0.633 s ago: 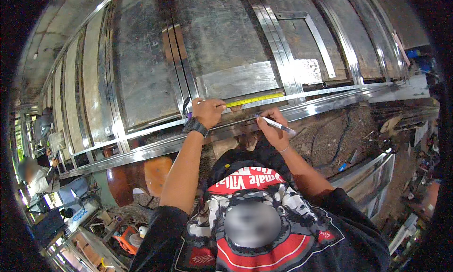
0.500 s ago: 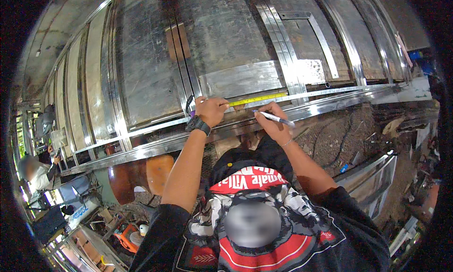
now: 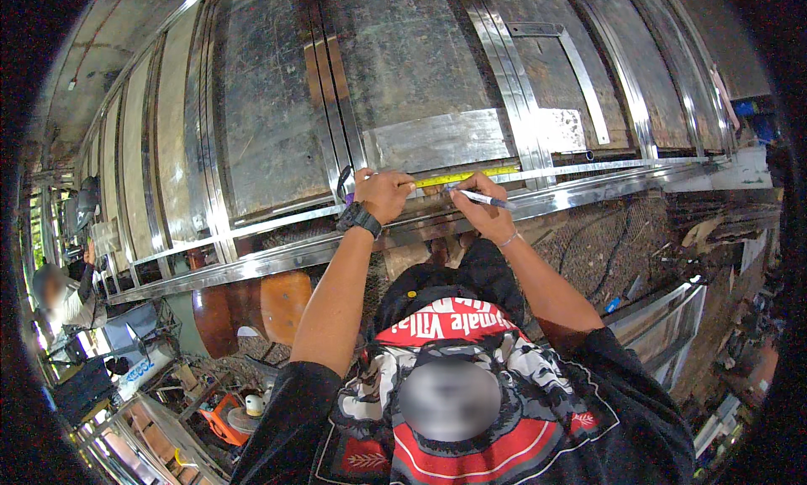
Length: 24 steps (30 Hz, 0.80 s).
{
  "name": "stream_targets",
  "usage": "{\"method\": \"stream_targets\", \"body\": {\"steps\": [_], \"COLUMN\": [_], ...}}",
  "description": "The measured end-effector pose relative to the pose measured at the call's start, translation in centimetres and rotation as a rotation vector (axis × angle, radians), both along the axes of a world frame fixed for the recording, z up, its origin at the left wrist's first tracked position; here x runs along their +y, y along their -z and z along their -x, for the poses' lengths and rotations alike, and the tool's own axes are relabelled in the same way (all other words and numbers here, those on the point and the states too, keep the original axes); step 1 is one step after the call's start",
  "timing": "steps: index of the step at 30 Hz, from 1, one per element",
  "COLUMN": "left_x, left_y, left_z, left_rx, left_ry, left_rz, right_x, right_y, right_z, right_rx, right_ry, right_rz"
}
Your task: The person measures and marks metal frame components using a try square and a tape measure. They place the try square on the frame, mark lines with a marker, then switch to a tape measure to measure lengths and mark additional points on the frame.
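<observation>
A yellow tape measure runs along a narrow shiny metal strip at the near edge of the metal frame. My left hand is closed on the tape's left end, with a dark and purple part showing beside the wrist. In my right hand I grip a white marker pen. Its tip points left, close below the tape; whether it touches the metal I cannot tell. Nearer to me lies a wider shiny metal rail, parallel to the strip.
Shiny crossbars span dark boards beyond my hands. A carpenter's square lies there at the right. Below the rail stand an orange-brown chair and an orange tool. At the far left, another person works by the frame.
My right hand has tilted the marker, bringing its tip up closer to the tape. My left hand keeps hold of the tape. The view has shifted slightly.
</observation>
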<state>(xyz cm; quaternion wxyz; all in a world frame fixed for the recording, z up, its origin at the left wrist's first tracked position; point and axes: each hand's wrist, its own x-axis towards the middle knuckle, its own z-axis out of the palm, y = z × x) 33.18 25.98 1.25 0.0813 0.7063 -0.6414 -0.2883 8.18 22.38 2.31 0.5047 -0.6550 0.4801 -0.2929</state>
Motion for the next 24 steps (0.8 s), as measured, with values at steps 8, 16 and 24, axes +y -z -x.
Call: {"method": "stream_targets", "body": {"steps": [8,16,24], "left_x": [-0.1,-0.1,-0.1], "left_y": [0.2,0.2,-0.2], "left_z": [-0.1,-0.1,0.1], "left_rx": [-0.003,-0.007,-0.003], "left_ry": [0.008,0.001,-0.006], "left_rz": [0.025,0.027,0.016], "right_x": [-0.1,0.1,-0.1], "right_y": [0.7,0.4,0.5], "right_z": [0.1,-0.3,-0.3], "right_rx": [-0.023,-0.011,0.001], "right_ry": [-0.049,-0.062,-0.076], "right_rz": [0.077,0.121,0.175]}}
